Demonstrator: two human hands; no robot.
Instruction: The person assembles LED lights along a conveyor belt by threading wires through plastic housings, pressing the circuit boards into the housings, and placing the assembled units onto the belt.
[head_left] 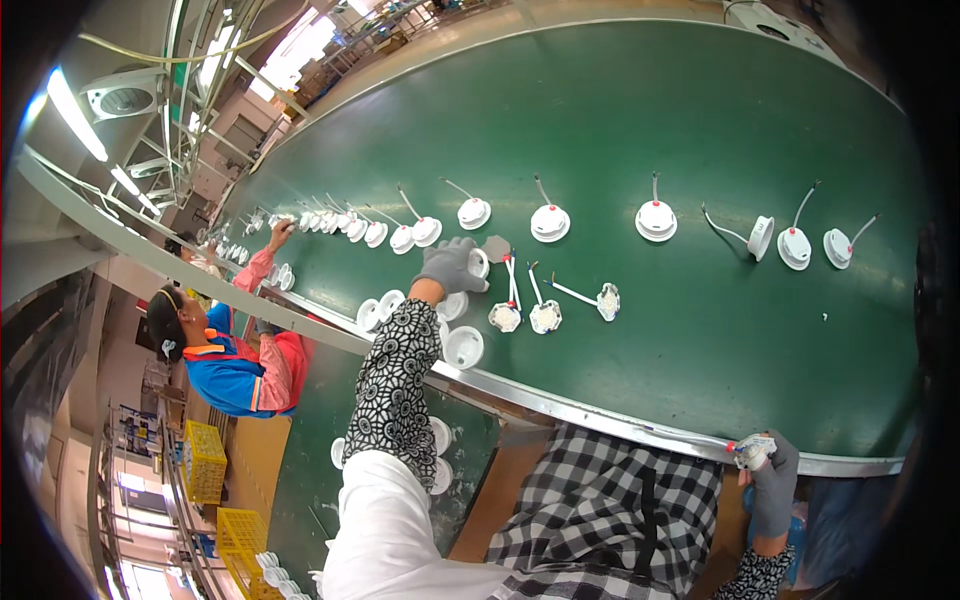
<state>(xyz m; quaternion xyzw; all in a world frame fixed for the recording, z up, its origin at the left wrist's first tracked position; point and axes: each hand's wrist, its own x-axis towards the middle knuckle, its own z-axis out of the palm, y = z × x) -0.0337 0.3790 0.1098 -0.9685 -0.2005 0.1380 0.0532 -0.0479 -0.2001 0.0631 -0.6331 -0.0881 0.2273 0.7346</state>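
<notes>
At the green bench [700, 340], the left hand [447, 266] grasps a white cup [480, 264] while the right hand [775, 487] grips a wired module [752, 451], best held steady.

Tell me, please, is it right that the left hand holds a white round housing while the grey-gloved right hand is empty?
No: the grey-gloved right hand is not empty but holds a wired part, as the head view shows; the left hand does hold a white round housing.
</notes>
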